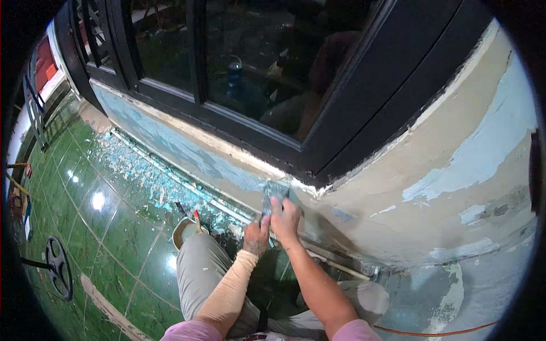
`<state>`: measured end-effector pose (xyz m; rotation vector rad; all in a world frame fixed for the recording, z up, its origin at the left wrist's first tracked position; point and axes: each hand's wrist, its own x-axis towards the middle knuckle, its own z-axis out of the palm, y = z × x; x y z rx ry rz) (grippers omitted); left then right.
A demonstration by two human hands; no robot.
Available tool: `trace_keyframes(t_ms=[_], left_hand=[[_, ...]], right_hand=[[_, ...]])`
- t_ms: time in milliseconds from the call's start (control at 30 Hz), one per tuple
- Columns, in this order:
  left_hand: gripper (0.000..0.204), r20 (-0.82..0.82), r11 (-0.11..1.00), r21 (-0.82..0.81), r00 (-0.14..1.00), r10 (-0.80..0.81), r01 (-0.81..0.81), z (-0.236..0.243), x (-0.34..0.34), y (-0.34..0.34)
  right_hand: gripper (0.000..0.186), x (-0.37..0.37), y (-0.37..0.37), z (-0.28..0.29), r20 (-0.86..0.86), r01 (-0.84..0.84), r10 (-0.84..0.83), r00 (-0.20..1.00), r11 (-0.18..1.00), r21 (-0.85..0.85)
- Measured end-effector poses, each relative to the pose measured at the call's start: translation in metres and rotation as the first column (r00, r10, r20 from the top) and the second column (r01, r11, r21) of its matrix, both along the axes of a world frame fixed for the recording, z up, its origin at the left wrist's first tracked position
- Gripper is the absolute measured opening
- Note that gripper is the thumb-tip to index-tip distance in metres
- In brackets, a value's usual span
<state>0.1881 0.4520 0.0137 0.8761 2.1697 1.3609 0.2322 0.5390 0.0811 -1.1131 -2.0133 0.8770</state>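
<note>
Head view: the left hand [256,237] and right hand [286,220] are together, both clamped on one scraper [275,193]. The scraper touches the wall [369,207] just below one dark window frame [364,116]. One pale pipe [227,210] runs along the wall base; paint flakes [131,167], too many to count, litter the green floor [119,253] alongside. One black spoked wheel [59,268] stands at left.

The glossy green tiled floor [79,219] is littered with turquoise and whitish paint flakes [136,170], strewn most thickly beside a pale pipe [227,211].
</note>
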Motion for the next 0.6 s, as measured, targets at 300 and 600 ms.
trace_keyframes(t_ms=[300,600], left_hand=[[0.016,-0.455,0.989,0.145,0.890,0.036,0.034,0.000,-0.020,0.001],[0.037,0.054,0.996,0.075,0.998,0.038,-0.042,0.008,-0.021,-0.008]], right_hand=[[0.041,-0.021,-0.004,0.028,-0.073,-0.033,0.039,0.997,0.997,0.077],[0.037,-0.025,-0.010,0.000,-0.024,-0.019,0.020,1.000,0.999,0.026]])
